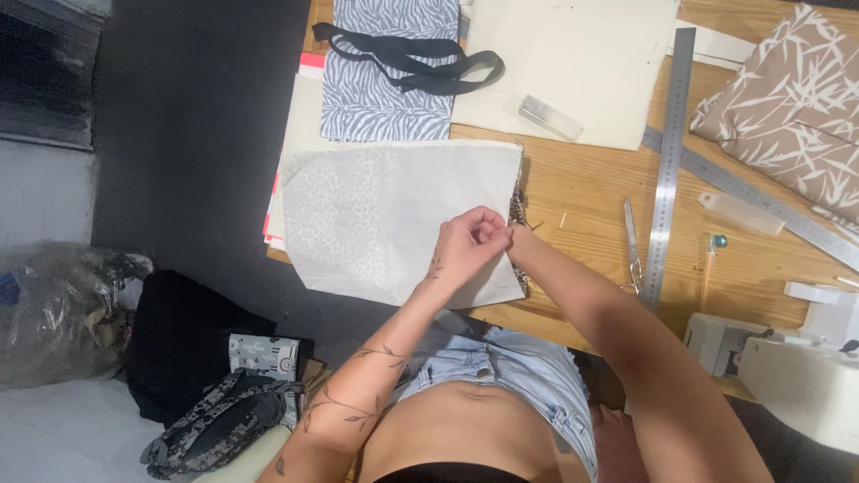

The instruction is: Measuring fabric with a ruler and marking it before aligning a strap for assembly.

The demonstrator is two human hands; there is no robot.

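Note:
A white fabric piece [376, 215] with a faint animal pattern showing through lies flat at the table's near edge. My left hand [470, 243] rests on its right side, fingers pinched together at the cloth's edge. My right hand [519, 240] comes in from the right and is mostly hidden behind the left hand; only its wrist shows, touching the same edge. A dark patterned fabric edge [517, 210] peeks out at the cloth's right side. What the fingers pinch is too small to tell.
On the wooden table [591, 188]: a zebra-print fabric [385, 80] with black straps [412, 55], a cream cloth [573, 54], metal rulers [669, 161], scissors [632, 246], a leaf-print fabric [796, 98], a white sewing machine [796, 367] at right. Bags [215, 420] lie on the floor at left.

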